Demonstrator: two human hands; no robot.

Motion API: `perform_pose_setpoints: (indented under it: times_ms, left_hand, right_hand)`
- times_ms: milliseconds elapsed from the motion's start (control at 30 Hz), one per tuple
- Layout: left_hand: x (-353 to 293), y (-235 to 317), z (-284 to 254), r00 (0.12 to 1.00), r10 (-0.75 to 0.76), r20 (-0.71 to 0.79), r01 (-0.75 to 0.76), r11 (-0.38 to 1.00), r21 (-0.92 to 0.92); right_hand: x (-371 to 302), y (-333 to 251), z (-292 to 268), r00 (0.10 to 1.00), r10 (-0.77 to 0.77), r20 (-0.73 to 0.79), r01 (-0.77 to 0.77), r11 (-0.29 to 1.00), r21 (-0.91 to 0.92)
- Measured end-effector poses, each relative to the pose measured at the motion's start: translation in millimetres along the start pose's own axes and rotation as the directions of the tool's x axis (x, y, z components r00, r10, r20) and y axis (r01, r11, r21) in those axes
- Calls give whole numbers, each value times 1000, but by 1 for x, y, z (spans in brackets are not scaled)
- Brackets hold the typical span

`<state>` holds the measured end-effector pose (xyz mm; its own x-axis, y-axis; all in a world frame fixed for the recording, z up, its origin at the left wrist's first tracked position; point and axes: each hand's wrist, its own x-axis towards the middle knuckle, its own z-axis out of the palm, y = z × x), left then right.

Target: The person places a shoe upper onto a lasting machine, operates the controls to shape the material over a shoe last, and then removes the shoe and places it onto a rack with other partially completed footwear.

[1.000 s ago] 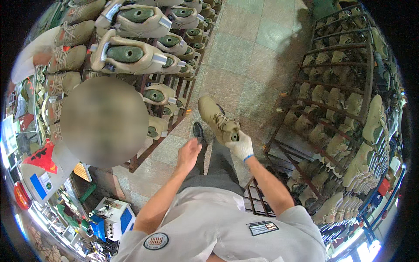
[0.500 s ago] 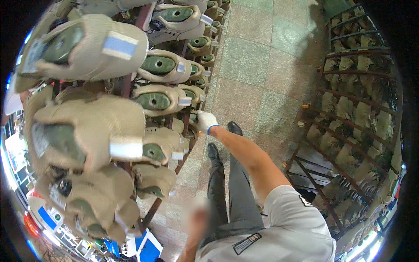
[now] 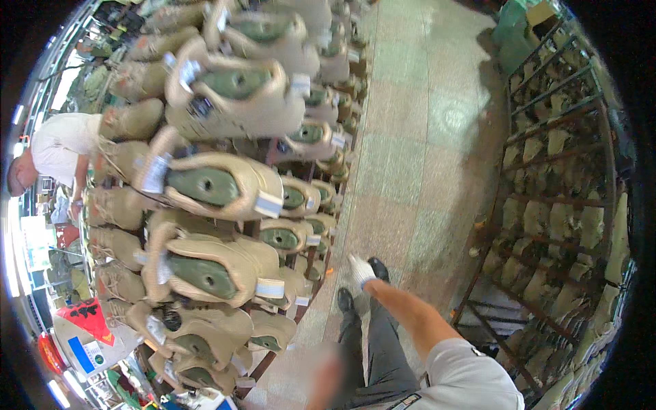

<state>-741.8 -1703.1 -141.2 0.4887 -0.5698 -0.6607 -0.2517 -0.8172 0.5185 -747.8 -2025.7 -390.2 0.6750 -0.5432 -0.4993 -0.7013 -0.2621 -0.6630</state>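
Note:
My right hand (image 3: 362,270), in a white knitted glove, hangs over the floor beside the rack's lower edge, just apart from it. At least one finger points out toward the rack, and nothing shows in the hand. My left hand (image 3: 328,378) is low in front of my trousers, under a blurred patch that hides its fingers. Tan shoe uppers on green lasts fill the rack to my left. Among the larger, nearer ones are a tan shoe (image 3: 249,181) and another tan shoe (image 3: 229,249), each with a pale blue and white heel tab.
A second dark metal rack (image 3: 506,140) of tan shoe parts stands to the right. Between the racks runs a tiled floor (image 3: 389,171). Beyond the left rack, a person in a white shirt (image 3: 65,145) leans over. A white box with a blue patch (image 3: 96,352) lies lower left.
My right hand has come away from the rack's edge. The left rack's shoes now sit lower in view, with more rows visible. A person beyond the rack now shows more fully.

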Motion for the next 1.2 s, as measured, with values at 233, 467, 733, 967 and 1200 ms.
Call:
perform_pose_setpoints:
  times_ms: [233,467,733,967,1200]
  left_hand:
    - [39,156,-34,989,50,137,-21,978,-206]
    - [63,308,-78,957,227,178,-170,943,-288]
    - [103,371,-110,923,350,160,-279,895,-348]
    - [198,397,-106,898,422,-120,-439,852,-285]
    - [244,488,-133,946,316,-76,-321,870,-373]
  right_hand:
    - [-151,82,-108,915,366,168,-357,930,-85]
    - [-103,107,-235,937,347,-46,-350,935,-65]
    - [98,-163,-470,804,-231,-547,240,969,-56]
    - [240,-249,-514,779,-506,-370,344,839,-423]
    - [256,-251,-536,794,-601,-95,441,676,-590]
